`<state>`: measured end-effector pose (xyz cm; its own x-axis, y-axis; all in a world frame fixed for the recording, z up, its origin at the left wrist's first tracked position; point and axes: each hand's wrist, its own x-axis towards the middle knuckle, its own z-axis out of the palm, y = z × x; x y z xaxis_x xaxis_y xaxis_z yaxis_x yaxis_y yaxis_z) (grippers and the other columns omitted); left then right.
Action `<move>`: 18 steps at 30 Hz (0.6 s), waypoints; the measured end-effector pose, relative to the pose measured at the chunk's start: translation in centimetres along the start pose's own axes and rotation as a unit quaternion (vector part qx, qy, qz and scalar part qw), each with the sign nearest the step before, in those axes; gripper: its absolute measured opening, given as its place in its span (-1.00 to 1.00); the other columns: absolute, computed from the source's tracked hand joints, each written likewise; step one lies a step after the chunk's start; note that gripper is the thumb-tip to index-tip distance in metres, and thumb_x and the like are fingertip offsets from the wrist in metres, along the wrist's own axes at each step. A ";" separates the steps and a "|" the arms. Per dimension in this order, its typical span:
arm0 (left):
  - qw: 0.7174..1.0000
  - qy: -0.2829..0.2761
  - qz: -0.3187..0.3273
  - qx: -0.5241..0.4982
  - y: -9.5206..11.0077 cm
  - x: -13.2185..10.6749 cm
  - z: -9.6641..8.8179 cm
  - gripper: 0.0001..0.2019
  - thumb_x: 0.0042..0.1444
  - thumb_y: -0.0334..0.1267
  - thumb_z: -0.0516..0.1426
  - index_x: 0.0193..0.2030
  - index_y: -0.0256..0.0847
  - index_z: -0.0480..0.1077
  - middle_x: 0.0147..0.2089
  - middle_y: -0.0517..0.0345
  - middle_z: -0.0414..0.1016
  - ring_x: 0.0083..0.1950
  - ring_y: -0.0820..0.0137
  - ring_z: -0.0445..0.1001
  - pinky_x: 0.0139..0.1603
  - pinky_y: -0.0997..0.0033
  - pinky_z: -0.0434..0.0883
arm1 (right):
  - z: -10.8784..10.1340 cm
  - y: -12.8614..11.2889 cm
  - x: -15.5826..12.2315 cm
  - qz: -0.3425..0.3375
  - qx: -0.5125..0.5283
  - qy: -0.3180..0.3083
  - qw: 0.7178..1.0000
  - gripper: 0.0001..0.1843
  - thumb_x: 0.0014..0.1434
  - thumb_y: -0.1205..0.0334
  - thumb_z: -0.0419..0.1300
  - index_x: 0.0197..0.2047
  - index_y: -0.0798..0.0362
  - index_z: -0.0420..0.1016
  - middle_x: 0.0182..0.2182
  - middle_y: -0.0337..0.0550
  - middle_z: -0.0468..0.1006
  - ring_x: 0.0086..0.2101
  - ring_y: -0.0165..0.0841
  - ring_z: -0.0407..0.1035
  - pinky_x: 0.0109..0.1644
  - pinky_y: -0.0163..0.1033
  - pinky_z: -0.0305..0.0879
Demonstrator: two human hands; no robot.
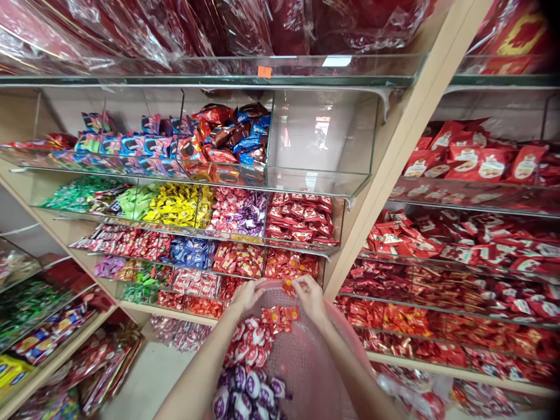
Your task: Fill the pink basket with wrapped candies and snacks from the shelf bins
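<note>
Red packet [288,286] pinched by the right hand [310,296] at the far side of a basket [308,359].
Left hand [247,296] grips the rim [275,283]; inside, red packets [270,315], red-white sweets [252,344] and, nearer, purple sweets [242,402]: part-filled, room left, I'd judge.

The bare left forearm [199,367] and bare right forearm [350,364] stretch forward, slanting towards each other. The bare left hand [247,296] curls in a grip; near it, the bare right hand [311,298] pinches.
</note>
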<state>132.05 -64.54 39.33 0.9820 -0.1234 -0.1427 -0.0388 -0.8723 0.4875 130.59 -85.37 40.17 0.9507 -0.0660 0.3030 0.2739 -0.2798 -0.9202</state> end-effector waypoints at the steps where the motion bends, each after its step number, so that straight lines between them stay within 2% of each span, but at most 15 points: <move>1: 1.000 0.003 0.013 -0.004 0.0 0.0 -0.1 -0.53 0.09 -0.02 -0.03 0.17 0.10 0.15 0.10 0.26 0.34 0.09 0.34 0.31 0.02 0.45 0.24 | 0.4 0.5 -0.7 0.020 0.034 -0.002 0.999 -0.69 0.03 -0.04 0.08 -0.45 0.06 0.33 -0.58 -0.26 0.39 -0.62 -0.44 0.27 -0.55 -0.34 0.19; 3: 0.999 0.010 0.029 -0.009 0.0 -0.1 0.0 -0.54 0.10 -0.03 -0.03 0.16 0.10 0.16 0.09 0.25 0.36 0.08 0.34 0.32 0.02 0.45 0.24 | 1.0 1.6 -2.0 0.060 0.081 0.017 0.995 -0.68 0.00 -0.05 0.10 -0.43 0.06 0.34 -0.57 -0.25 0.42 -0.58 -0.40 0.32 -0.55 -0.35 0.22; 6: 1.000 0.009 0.011 -0.004 -0.1 0.1 0.1 -0.54 0.09 -0.04 -0.02 0.16 0.08 0.18 0.07 0.24 0.38 0.08 0.35 0.32 0.03 0.46 0.23 | 1.6 3.7 -3.6 0.132 0.132 0.078 0.979 -0.65 -0.09 -0.07 0.16 -0.44 0.08 0.34 -0.54 -0.21 0.46 -0.51 -0.35 0.39 -0.55 -0.34 0.27; 11: 0.999 0.018 0.007 0.026 -0.4 0.5 0.5 -0.55 0.09 -0.04 -0.01 0.16 0.10 0.18 0.05 0.23 0.39 0.04 0.35 0.36 0.00 0.47 0.25 | 2.1 6.9 -4.9 0.278 0.258 0.157 0.912 -0.62 -0.30 -0.03 0.28 -0.50 0.08 0.32 -0.59 -0.24 0.46 -0.51 -0.31 0.43 -0.51 -0.29 0.34; 14: 0.999 0.018 0.007 0.029 -0.6 0.8 0.7 -0.55 0.09 -0.04 0.00 0.15 0.11 0.18 0.04 0.23 0.40 0.03 0.34 0.37 -0.03 0.46 0.26 | 2.5 7.5 -5.3 0.328 0.289 0.183 0.881 -0.60 -0.39 0.03 0.33 -0.51 0.07 0.32 -0.61 -0.26 0.48 -0.51 -0.32 0.44 -0.51 -0.31 0.35; 18: 0.999 0.018 0.015 0.025 -0.7 0.9 0.8 -0.55 0.09 -0.04 -0.01 0.16 0.14 0.16 0.04 0.24 0.40 0.03 0.35 0.36 -0.03 0.46 0.26 | 3.2 7.4 -6.1 0.355 0.307 0.184 0.863 -0.61 -0.44 0.09 0.36 -0.53 0.07 0.34 -0.62 -0.24 0.49 -0.52 -0.32 0.44 -0.51 -0.31 0.36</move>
<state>132.82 -64.41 38.13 0.9862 -0.1331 -0.0982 -0.0757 -0.8911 0.4474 127.26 -83.98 30.67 0.8305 -0.3440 -0.4382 -0.2268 0.5096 -0.8300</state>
